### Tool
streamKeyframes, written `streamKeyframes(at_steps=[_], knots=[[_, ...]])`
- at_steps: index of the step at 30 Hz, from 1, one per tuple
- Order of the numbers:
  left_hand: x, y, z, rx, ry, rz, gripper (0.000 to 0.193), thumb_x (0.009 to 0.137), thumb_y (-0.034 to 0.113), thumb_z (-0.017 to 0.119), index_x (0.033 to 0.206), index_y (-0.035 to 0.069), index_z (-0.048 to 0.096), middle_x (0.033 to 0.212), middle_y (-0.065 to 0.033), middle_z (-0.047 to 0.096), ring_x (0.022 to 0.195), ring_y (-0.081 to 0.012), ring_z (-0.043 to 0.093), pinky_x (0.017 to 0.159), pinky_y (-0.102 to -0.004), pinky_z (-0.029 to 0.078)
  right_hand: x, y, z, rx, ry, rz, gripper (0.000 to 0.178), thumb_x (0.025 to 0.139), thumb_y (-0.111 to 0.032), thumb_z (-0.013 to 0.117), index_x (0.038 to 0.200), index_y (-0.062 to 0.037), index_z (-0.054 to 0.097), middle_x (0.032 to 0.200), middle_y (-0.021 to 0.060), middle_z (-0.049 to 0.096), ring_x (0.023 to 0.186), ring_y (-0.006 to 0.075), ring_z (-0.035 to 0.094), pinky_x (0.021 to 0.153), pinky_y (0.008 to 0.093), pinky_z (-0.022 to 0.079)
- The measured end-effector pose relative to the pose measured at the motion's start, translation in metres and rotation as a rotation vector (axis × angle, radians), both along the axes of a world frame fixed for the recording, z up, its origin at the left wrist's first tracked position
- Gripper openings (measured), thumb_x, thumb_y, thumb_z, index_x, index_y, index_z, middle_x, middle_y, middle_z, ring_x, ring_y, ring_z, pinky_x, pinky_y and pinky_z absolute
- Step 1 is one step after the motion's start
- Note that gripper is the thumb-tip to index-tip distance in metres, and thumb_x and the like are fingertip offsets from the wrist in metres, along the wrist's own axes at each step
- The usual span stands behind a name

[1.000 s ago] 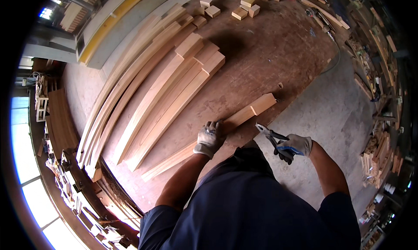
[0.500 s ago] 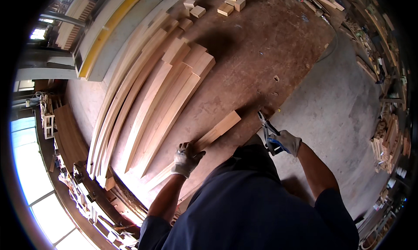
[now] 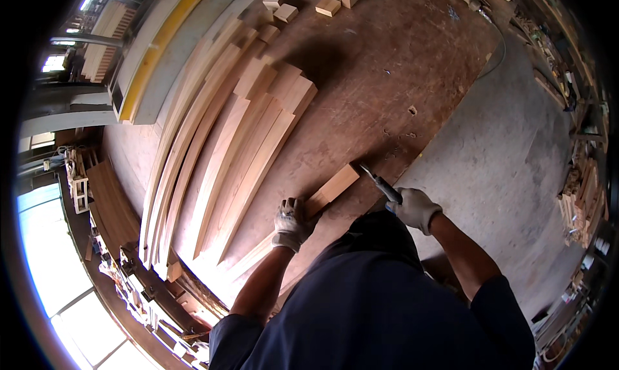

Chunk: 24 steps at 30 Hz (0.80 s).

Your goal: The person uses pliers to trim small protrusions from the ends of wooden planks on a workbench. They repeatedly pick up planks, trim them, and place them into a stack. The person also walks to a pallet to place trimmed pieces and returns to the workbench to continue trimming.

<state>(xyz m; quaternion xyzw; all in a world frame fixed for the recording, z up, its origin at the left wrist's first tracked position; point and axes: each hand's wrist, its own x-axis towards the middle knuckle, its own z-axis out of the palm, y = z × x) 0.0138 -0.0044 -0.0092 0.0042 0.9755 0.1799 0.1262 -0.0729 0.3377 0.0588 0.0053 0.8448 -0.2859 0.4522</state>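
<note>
While left hand (image 3: 291, 223) fingers clamp the plank (image 3: 329, 190) (gloved) — right hand (image 3: 416, 209) grips a tool (image 3: 380, 184).

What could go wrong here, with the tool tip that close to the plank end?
1. The tool in the right hand points at the plank end; a slip could send it toward the left hand holding the plank nearby.
2. The plank lies loose on the board floor, steadied by one hand only, so it may shift under pressure.

Single head view (wide fisheye), looking steeply down, close over plywood floor (image 3: 387, 60).
</note>
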Motion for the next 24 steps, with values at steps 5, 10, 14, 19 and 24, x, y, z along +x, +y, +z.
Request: streamKeyframes(at_steps=[5,10,14,19,24], knots=[[0.0,-0.001,-0.002,-0.019,0.008,-0.018,0.059,0.077,0.043,0.083,0.117,0.006,0.062,0.11,-0.016,0.064,0.104,-0.0383,0.06,0.088,-0.0513,0.05,-0.013,-0.011,0.012,0.114,0.038,0.132,0.04,0.095,-0.036,0.064,0.109,0.0017,0.065,0.111,0.0259,0.07,0.109,0.0412,0.066,0.095,0.0489,0.051],[0.0,-0.001,-0.002,-0.016,0.012,-0.015,0.058,0.077,0.043,0.082,0.117,0.006,0.062,0.11,-0.016,0.064,0.104,-0.038,0.06,0.087,-0.0514,0.05,-0.005,-0.011,0.002,0.147,0.196,0.189,0.035,0.094,-0.032,0.063,0.107,0.0004,0.063,0.109,0.0245,0.069,0.106,0.0406,0.067,0.094,0.0485,0.052],[-0.001,0.0,0.002,0.008,0.002,-0.018,0.059,0.077,0.04,0.083,0.117,0.004,0.059,0.109,-0.0186,0.063,0.105,-0.0406,0.058,0.089,-0.0514,0.049,0.0,-0.012,0.001,0.178,0.274,0.2,0.032,0.094,-0.03,0.062,0.106,0.0001,0.062,0.106,0.0238,0.07,0.103,0.0403,0.068,0.092,0.0485,0.053],[-0.002,0.001,0.005,-0.004,-0.021,-0.008,0.059,0.078,0.041,0.083,0.118,0.004,0.059,0.111,-0.0186,0.063,0.106,-0.0403,0.058,0.09,-0.0513,0.049,-0.006,-0.007,-0.007,0.045,0.082,0.005,0.032,0.095,-0.031,0.063,0.105,-0.0003,0.063,0.101,0.0259,0.07,0.102,0.0435,0.067,0.09,0.0499,0.052],[0.0,0.0,0.0,-0.018,0.038,-0.023,0.057,0.077,0.044,0.082,0.116,0.007,0.062,0.109,-0.0167,0.065,0.103,-0.0383,0.06,0.085,-0.0519,0.05,-0.016,-0.006,0.002,0.06,0.004,0.082,0.033,0.095,-0.032,0.064,0.106,-0.001,0.065,0.101,0.0265,0.07,0.102,0.0448,0.066,0.091,0.0499,0.051]])
